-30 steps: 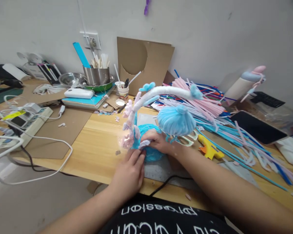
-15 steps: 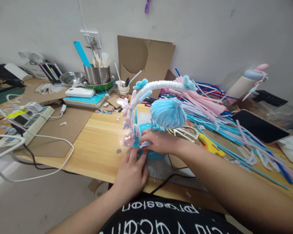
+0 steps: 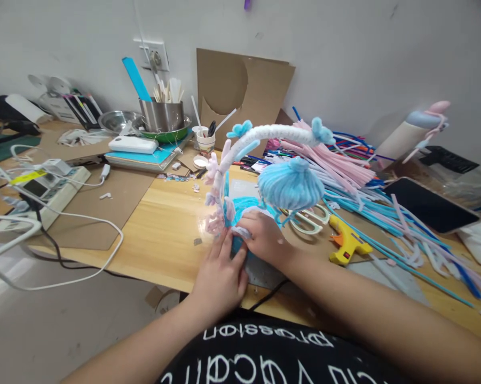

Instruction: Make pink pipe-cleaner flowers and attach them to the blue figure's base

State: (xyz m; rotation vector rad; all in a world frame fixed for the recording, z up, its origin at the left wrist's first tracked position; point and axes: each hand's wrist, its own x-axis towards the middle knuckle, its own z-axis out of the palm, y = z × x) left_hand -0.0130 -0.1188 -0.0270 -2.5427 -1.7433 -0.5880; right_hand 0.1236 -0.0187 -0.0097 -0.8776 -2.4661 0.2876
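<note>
Lamp-shaped fuzzy craft [image 3: 274, 186], one: upright on grey sheet [image 3: 266, 274] atop worktop [image 3: 164, 224], just ahead of hands; white arch [image 3: 280, 134], pleated blue shade [image 3: 294, 185], blue base [image 3: 245, 204]. Pale strip [image 3: 241, 232] at base: pinched in grip of right hand [image 3: 266, 240]. Left hand [image 3: 223, 269]: fingertips beside strip; grip, cannot tell. Right of craft: scissors [image 3: 305, 229], yellow glue gun [image 3: 347, 246], bundled pipe cleaners [image 3: 344, 165].

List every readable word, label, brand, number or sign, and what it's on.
"...ssion": black shirt, white letters upside down; start of word unclear.
Second shirt line: cut off, not readable with confidence.
Yellow glue gun: any marking too small to read.
Nothing else legible.
</note>
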